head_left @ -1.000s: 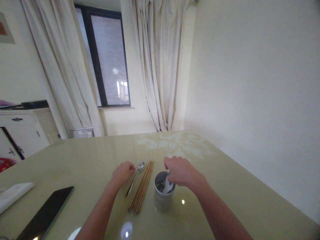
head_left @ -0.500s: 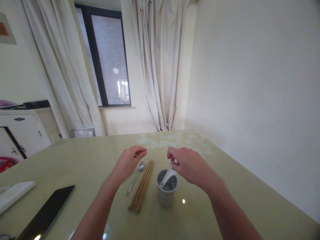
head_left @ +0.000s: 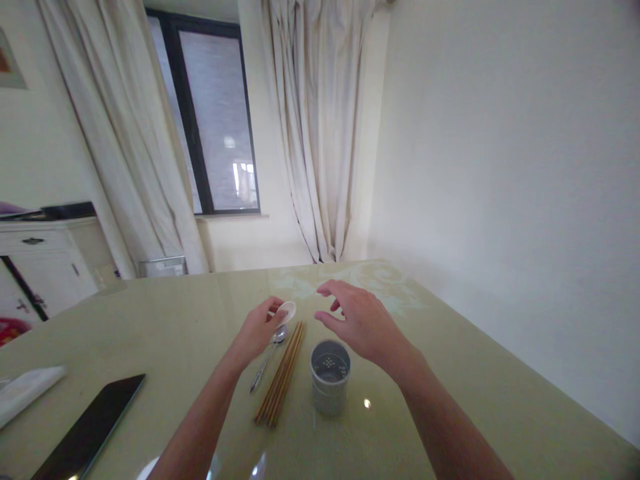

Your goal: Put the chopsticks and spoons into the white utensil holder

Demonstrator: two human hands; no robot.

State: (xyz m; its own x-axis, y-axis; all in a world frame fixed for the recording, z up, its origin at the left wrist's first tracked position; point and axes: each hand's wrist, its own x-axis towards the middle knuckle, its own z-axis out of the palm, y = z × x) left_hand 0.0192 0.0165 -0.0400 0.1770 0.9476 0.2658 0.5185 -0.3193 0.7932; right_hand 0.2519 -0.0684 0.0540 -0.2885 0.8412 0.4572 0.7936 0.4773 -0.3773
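A white soup spoon (head_left: 289, 309) is pinched in my left hand (head_left: 258, 329); its pale bowl shows beyond the fingertips, and the handle is mostly hidden. My right hand (head_left: 361, 323) hovers above and behind the grey cup (head_left: 330, 395), fingers apart and holding nothing. The cup stands upright on the table, with small holes visible in its bottom and nothing else inside. To its left lies a bundle of several wooden chopsticks (head_left: 281, 380). Beside them is a metal spoon (head_left: 263, 367), its bowl just below my left hand.
A black tablet-like slab (head_left: 93, 427) lies on the glossy green table (head_left: 200, 300) at the left. Left of it is a white packet (head_left: 33, 393). A bare wall (head_left: 510, 200) runs along the table's right edge. Curtains (head_left: 325, 133) and a window are behind.
The white soup spoon has come out of the cup and passed from my right hand to my left. My right hand has opened, its fingers spread apart.
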